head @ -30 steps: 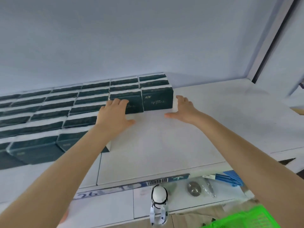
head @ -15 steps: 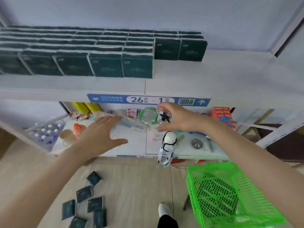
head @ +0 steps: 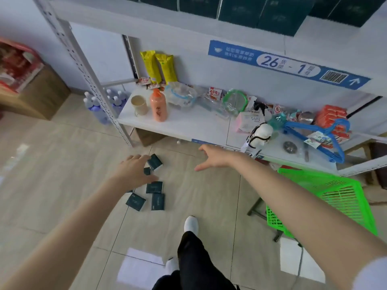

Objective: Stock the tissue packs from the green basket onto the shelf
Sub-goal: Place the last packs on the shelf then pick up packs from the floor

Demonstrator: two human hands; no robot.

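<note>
1. The tissue packs (head: 154,187) lie loose on the floor tiles, centre-left of the frame, not in the basket. More stand in rows on the top shelf (head: 188,26) along the upper edge. One floor pack is partly hidden under a hand, so one could be missed and left behind.
2. The left hand (head: 134,172) hangs over the upper packs with fingers spread and grips nothing that shows. I cannot tell whether it touches them. Scooping several smooth packs at once would probably let one slide out.
3. The right hand (head: 215,158) is released and empty, with fingers straight, at mid-frame. It is near the front edge of the lower shelf (head: 188,124), where a strap (head: 247,143) dangles. A quick sweep could snag it.
4. A white shoe (head: 191,223) stands just below the packs. A step forward could tread on one or kick it under the shelving.
5. The green basket (head: 343,197) sits at lower right, well apart from the packs. No packs show in the part the arm leaves visible. It seems perched on thin legs, so a knock from the right arm might tip it.
6. An orange bottle (head: 158,106) and a cup (head: 139,104) stand on the lower shelf. Rising carelessly could topple them.
</note>
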